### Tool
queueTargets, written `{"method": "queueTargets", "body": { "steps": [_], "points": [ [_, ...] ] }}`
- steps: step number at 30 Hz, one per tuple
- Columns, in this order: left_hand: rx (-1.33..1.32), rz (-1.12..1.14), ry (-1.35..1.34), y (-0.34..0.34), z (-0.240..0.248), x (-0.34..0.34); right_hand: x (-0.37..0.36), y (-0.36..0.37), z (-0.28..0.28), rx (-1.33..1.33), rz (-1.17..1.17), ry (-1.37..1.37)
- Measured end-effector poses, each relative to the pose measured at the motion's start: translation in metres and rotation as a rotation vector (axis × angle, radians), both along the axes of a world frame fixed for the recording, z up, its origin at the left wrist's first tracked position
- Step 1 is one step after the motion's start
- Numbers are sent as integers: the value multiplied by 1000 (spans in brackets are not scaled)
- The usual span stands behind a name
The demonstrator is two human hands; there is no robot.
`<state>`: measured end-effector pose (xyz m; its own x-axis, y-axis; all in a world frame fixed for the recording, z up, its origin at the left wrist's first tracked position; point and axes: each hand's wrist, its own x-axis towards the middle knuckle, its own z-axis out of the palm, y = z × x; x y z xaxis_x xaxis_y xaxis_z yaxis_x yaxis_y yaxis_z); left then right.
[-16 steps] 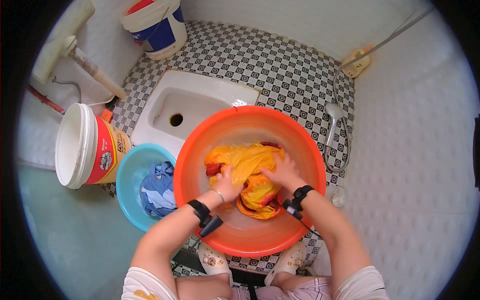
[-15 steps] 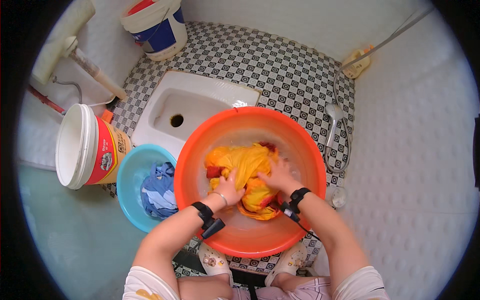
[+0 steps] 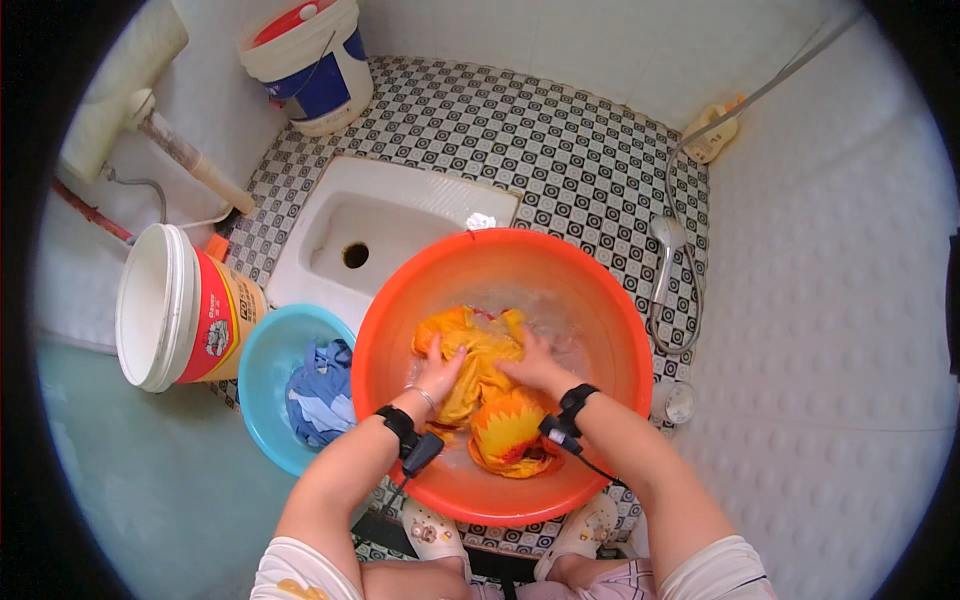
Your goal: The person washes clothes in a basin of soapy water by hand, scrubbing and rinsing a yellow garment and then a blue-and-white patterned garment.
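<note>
A wet yellow-and-orange cloth (image 3: 478,350) with red patches lies bunched in shallow water inside a large orange basin (image 3: 385,300). My left hand (image 3: 437,377) grips the cloth's left side, its thumb toward the middle. On the opposite side, my right hand (image 3: 537,366) holds the cloth, with some fingertips hidden by folds. Between my wrists and the near wall of the basin, a rounded bulge of the same cloth shows a jagged yellow-and-orange pattern. Each wrist wears a black strap with a small device.
Left of the basin, a light-blue basin (image 3: 262,412) holds blue clothes (image 3: 322,395). A white-and-red bucket (image 3: 205,325) leans beside it. Beyond are a squat toilet (image 3: 400,185) and a white-and-blue bucket (image 3: 320,90). A shower head (image 3: 667,235) and bottle (image 3: 712,135) lie right.
Both hands have moved slightly farther forward on the cloth and somewhat apart. The cloth has shifted and been reshaped, its near part now bulging toward me. The view has tilted slightly.
</note>
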<state>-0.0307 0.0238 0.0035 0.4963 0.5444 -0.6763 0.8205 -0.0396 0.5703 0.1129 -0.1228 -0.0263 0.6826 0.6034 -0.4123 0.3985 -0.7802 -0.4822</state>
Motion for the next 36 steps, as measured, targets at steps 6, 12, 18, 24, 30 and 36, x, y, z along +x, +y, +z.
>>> {"method": "queueTargets", "body": {
  "steps": [6,12,18,24,30,36],
  "points": [
    [-715,554,-413,-24,-11,3,-34,24,54,418,319,339],
    [-1081,472,-629,-21,-2,0,-54,17,92,630,429,135],
    [-870,571,-588,-32,39,22,-19,9,90,368,490,72],
    [-16,84,-723,29,27,22,44,-51,69,-14,189,-20],
    [364,132,-360,26,-2,-23,58,-30,84,-243,363,255],
    [-406,566,-6,-10,-18,-15,77,4,-12,180,-1,231]
  ]
}}
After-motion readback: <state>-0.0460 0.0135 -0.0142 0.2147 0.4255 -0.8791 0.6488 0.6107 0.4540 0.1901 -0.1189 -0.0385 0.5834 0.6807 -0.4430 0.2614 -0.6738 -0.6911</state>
